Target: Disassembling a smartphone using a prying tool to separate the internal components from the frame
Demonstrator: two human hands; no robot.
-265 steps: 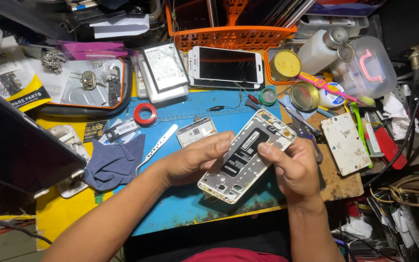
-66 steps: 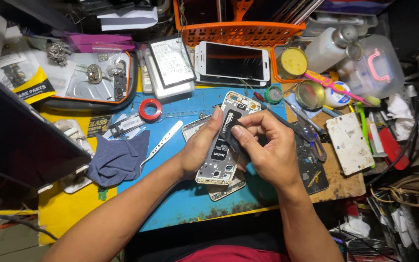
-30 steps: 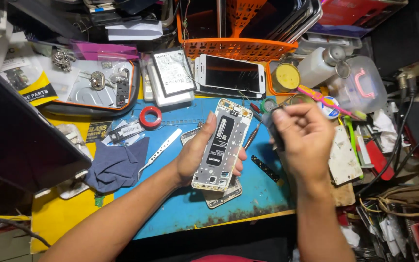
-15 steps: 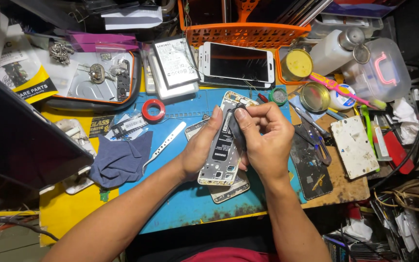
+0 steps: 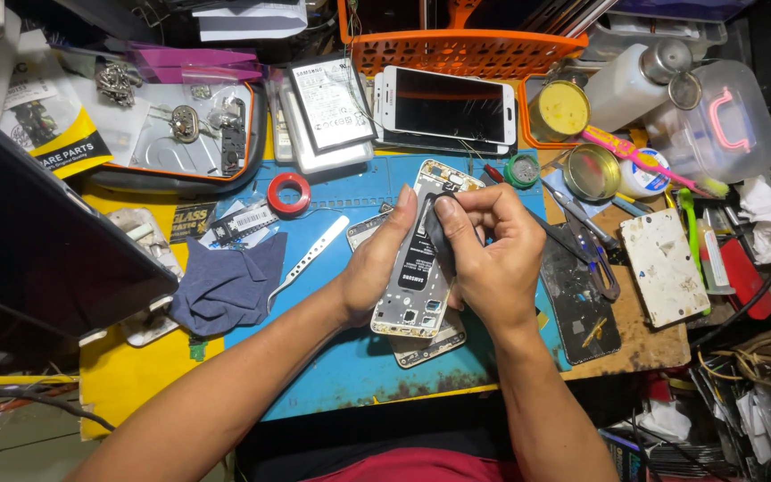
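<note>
Opened phone held at frame centre.
Left hand cradles the phone frame; right hand fingers pinch a dark strip against it. Hard pressing could tear the strip.

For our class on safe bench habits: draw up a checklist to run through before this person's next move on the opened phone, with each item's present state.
1. Opened phone frame supported: left hand cradles it above the blue mat: ok.
2. Right hand has a firm grip on the dark tool: ok.
3. Tool tip placed correctly on the frame: hidden by fingers: cannot tell.
4. Loose cover lies under the frame, partly hidden: cannot tell if secure.
5. Metal tweezers within reach on the mat: ok.
6. Bench around the mat uncluttered: not ok.
</note>
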